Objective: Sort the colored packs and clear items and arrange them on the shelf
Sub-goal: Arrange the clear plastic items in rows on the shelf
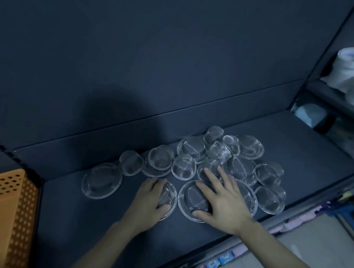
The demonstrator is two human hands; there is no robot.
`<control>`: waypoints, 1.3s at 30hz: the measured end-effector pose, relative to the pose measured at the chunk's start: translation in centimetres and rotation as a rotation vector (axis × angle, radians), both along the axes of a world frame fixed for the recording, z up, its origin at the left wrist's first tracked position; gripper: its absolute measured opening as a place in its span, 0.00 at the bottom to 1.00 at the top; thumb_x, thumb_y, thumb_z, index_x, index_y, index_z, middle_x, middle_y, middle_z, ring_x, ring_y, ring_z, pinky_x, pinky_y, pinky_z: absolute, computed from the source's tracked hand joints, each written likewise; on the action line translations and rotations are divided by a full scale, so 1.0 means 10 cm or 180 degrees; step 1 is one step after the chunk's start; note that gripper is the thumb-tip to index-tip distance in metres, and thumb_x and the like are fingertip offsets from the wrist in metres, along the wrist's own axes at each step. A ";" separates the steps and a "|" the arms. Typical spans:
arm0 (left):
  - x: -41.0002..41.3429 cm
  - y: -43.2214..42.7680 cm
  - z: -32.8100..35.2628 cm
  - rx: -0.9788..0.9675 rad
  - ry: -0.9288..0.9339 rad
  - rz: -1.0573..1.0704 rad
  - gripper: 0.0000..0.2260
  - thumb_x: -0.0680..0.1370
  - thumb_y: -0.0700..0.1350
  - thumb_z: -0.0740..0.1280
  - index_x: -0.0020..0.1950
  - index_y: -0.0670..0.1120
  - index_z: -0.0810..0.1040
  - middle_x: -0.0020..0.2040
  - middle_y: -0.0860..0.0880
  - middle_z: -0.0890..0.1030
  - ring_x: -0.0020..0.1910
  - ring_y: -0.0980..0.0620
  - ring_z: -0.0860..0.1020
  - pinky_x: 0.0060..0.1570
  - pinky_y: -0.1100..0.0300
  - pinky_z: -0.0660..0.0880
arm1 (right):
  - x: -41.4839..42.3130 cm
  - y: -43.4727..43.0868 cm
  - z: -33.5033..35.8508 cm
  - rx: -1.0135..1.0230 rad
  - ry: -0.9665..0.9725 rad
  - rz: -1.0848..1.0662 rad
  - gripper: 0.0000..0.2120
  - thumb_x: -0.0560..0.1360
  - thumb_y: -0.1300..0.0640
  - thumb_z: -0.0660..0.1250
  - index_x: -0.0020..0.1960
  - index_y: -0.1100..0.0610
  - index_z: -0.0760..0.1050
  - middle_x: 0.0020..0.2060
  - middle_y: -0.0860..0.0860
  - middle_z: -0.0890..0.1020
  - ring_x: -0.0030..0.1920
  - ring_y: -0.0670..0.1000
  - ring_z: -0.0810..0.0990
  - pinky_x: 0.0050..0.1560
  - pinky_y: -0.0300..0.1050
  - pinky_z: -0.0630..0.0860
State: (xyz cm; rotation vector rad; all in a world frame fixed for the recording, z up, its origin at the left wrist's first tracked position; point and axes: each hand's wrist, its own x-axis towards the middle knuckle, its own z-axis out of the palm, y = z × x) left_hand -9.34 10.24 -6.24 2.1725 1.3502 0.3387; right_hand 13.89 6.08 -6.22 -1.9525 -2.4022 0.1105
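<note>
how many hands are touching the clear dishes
2: the left hand grips a small dish; the right hand lies flat on a larger dish beside it.

Both bare forearms enter from the lower edge, angled upward. Left hand (150, 198) palm down, fingers and thumb curled round a clear lid (168, 195). Right hand (223, 199) palm down — fingers straight and spread, thumb out.

Clear round mesh-patterned lids (193, 149) lay scattered and overlapping in a loose cluster on the dark shelf (306, 143).
</note>
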 end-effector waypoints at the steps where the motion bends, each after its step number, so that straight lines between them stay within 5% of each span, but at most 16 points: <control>1: 0.03 0.02 -0.02 0.0031 -0.0023 0.0000 0.31 0.76 0.48 0.67 0.75 0.45 0.57 0.75 0.49 0.57 0.74 0.52 0.54 0.70 0.66 0.48 | 0.03 0.01 -0.01 0.0003 0.0006 -0.0033 0.39 0.67 0.27 0.55 0.73 0.46 0.62 0.77 0.52 0.55 0.76 0.61 0.46 0.71 0.59 0.39; 11: 0.42 0.18 -0.06 0.0315 -0.0022 -0.0168 0.30 0.75 0.50 0.67 0.74 0.45 0.62 0.73 0.49 0.62 0.72 0.52 0.57 0.68 0.66 0.48 | 0.44 0.16 -0.04 -0.0026 -0.0019 0.0041 0.39 0.69 0.29 0.53 0.75 0.46 0.56 0.78 0.49 0.47 0.76 0.58 0.40 0.72 0.54 0.34; 19: 0.83 0.25 -0.08 0.0503 0.0164 -0.0079 0.28 0.75 0.52 0.66 0.72 0.46 0.66 0.71 0.48 0.64 0.70 0.52 0.61 0.68 0.65 0.51 | 0.81 0.30 -0.05 -0.0023 0.0090 0.0123 0.39 0.69 0.29 0.55 0.74 0.47 0.58 0.77 0.49 0.50 0.77 0.56 0.42 0.74 0.54 0.43; 23: 0.95 0.26 0.00 0.0280 -0.0327 -0.0038 0.24 0.75 0.49 0.67 0.70 0.46 0.69 0.69 0.49 0.67 0.69 0.54 0.64 0.69 0.67 0.56 | 0.92 0.32 -0.03 -0.0019 0.0150 0.0133 0.38 0.68 0.32 0.57 0.74 0.48 0.59 0.77 0.50 0.52 0.77 0.56 0.43 0.73 0.54 0.40; 27: 0.81 0.32 0.14 0.0553 -0.0824 0.0576 0.16 0.76 0.42 0.68 0.63 0.43 0.75 0.62 0.49 0.75 0.62 0.53 0.73 0.61 0.75 0.61 | 0.90 0.36 0.04 0.0001 0.0201 0.0259 0.38 0.69 0.31 0.55 0.75 0.47 0.56 0.77 0.51 0.48 0.76 0.56 0.40 0.71 0.56 0.33; 34: 0.11 0.42 0.20 0.0937 -0.0205 0.1741 0.22 0.72 0.36 0.70 0.66 0.36 0.71 0.67 0.36 0.69 0.68 0.38 0.66 0.70 0.50 0.62 | 0.26 0.69 0.24 0.0035 0.0489 0.0671 0.34 0.74 0.37 0.58 0.75 0.51 0.58 0.77 0.55 0.52 0.76 0.57 0.44 0.74 0.56 0.41; 39: -0.21 0.53 0.18 0.0364 0.0031 0.2103 0.31 0.73 0.39 0.70 0.73 0.37 0.62 0.68 0.36 0.68 0.68 0.39 0.66 0.67 0.54 0.62 | -0.22 0.95 0.22 -0.0116 0.0582 0.0668 0.33 0.75 0.42 0.60 0.76 0.51 0.54 0.77 0.57 0.51 0.76 0.58 0.47 0.75 0.55 0.43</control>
